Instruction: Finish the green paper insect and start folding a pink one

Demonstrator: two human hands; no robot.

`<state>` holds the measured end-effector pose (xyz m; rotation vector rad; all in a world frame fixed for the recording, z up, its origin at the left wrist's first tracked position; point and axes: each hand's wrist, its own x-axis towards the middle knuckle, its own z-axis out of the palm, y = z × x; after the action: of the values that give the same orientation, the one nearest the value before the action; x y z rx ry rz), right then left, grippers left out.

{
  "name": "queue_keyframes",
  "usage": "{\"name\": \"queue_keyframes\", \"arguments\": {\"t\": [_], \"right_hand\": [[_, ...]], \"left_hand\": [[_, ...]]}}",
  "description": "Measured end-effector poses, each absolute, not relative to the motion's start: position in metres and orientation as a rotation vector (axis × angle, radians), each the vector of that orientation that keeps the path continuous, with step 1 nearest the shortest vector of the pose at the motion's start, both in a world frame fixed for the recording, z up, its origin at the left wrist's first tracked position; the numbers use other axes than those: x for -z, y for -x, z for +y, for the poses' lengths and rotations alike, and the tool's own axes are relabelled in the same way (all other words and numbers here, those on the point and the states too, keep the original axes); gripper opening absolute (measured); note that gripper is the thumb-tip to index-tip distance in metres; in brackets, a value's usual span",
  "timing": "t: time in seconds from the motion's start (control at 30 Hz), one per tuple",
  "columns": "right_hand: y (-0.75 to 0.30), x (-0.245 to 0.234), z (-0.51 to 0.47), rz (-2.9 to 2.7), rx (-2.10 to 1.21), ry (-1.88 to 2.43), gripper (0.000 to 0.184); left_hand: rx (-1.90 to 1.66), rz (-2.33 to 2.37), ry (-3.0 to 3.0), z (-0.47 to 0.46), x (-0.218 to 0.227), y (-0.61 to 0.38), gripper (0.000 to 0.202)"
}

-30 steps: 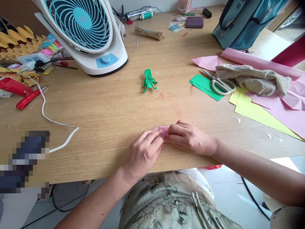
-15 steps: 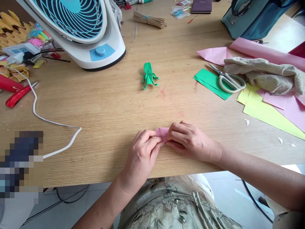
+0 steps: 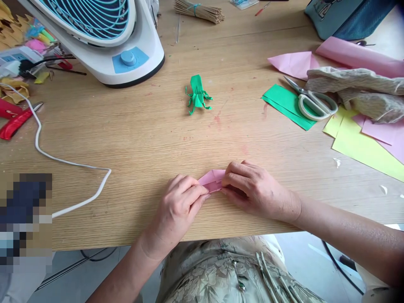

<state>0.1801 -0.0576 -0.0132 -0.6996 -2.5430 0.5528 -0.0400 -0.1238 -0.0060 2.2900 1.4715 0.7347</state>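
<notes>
A small folded pink paper [image 3: 213, 180] lies on the wooden table [image 3: 142, 139] near its front edge. My left hand [image 3: 178, 208] pinches its left end with curled fingers. My right hand [image 3: 255, 189] presses and grips its right end, fingers closed over it. Most of the paper is hidden under my fingers. A finished green origami insect [image 3: 198, 94] sits farther back, apart from both hands.
A white and blue fan [image 3: 104, 38] stands at the back left, its white cable [image 3: 59, 162] looping across the table. Scissors [image 3: 315, 103] lie on green paper [image 3: 285, 105] at the right, beside pink and yellow sheets [image 3: 360, 145] and a beige cloth [image 3: 362, 90]. A stick bundle [image 3: 198, 10] lies at the back.
My left hand has slid slightly left along the pink paper, baring more of it. The view has tipped downward; my right hand stays in place.
</notes>
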Motion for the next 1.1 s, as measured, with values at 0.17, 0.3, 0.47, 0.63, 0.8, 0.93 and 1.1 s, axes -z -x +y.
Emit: {"name": "queue_keyframes", "arguments": {"t": [0.17,0.3,0.47,0.63,0.8,0.93,1.1], "right_hand": [[-0.181,0.013,-0.057,-2.539,-0.619,0.72,0.008],[-0.178,0.011,-0.056,-2.533,-0.656,0.784,0.01],[-0.176,0.01,-0.058,-2.525,-0.653,0.841,0.016],[-0.175,0.012,-0.058,-2.492,-0.663,0.868,0.017],[-0.175,0.008,-0.057,-2.471,-0.736,0.885,0.016],[-0.173,0.005,-0.057,-2.467,-0.751,0.921,0.017],[-0.172,0.005,-0.058,-2.459,-0.726,0.955,0.017]], "left_hand": [[-0.626,1.56,-2.207,-0.122,0.001,0.038,0.013],[-0.6,1.564,-2.228,-0.12,-0.001,0.033,0.011],[-0.6,1.601,-2.296,-0.119,0.001,0.024,0.012],[-0.62,1.588,-2.385,-0.123,0.002,0.024,0.007],[-0.684,1.484,-2.524,-0.131,0.003,0.033,0.029],[-0.644,1.355,-2.69,-0.134,0.006,0.042,0.039],[-0.491,1.333,-2.872,-0.135,0.006,0.046,0.044]]}}
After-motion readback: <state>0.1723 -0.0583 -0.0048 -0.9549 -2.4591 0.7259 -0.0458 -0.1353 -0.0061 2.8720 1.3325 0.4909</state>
